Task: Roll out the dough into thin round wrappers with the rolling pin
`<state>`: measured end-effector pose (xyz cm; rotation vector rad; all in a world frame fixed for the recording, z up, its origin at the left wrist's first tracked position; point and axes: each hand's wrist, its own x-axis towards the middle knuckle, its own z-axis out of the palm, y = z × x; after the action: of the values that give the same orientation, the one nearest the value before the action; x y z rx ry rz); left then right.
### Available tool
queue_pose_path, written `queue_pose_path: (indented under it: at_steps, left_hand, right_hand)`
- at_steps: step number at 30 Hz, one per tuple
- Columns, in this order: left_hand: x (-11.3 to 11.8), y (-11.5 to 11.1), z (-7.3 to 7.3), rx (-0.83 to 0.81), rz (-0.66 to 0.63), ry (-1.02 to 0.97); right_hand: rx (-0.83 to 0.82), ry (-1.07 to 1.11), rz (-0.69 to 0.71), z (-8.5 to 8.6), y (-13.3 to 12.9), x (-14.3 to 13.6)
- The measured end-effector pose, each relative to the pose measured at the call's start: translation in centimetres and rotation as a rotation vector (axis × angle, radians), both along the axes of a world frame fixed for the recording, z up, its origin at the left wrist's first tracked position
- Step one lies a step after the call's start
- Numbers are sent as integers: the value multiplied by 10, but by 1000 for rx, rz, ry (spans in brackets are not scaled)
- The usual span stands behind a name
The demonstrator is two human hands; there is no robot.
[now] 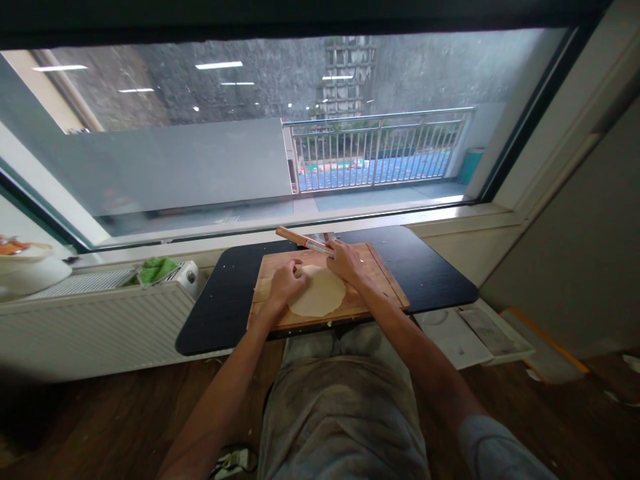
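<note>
Two bare hands work over one round, flat sheet of dough [323,293], which lies on one wooden board [269,267]; the board rests on one black counter [435,280]. Take the dough as the middle of a dial, with 12 o'clock toward the window [200,160].

The right hand [344,261], at about 1 o'clock, is closed around one end of a slim tool [293,236]. That tool has a plain wooden end and a pale printed stretch nearer the grip, and it points from the hand toward 10 o'clock, above the board's far edge; whether it is a roller or a knife I cannot tell.

The left hand [289,283], at about 10 o'clock, is half closed, its fingers curled at the dough's rim. Whether it pinches the rim or only touches it cannot be made out.

Well apart, near 9 o'clock, one green cloth [157,270] lies on one white radiator [100,333], and farther along the same way stands one white container [35,275] with something orange at its top. Beyond the glass, at 1 o'clock, runs one metal railing [380,157].
</note>
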<state>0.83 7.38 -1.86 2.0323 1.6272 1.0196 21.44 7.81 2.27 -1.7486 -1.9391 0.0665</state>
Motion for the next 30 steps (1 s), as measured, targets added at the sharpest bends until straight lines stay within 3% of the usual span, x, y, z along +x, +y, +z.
queue_pose_path:
  at_steps: [16,30]
  left_hand:
    - [0,-1,5,-38,-50,19]
    - [2,-12,6,10,39,218]
  right_hand:
    - [18,-14,14,-3,2,2]
    - [17,-24,44,-7,-1,1]
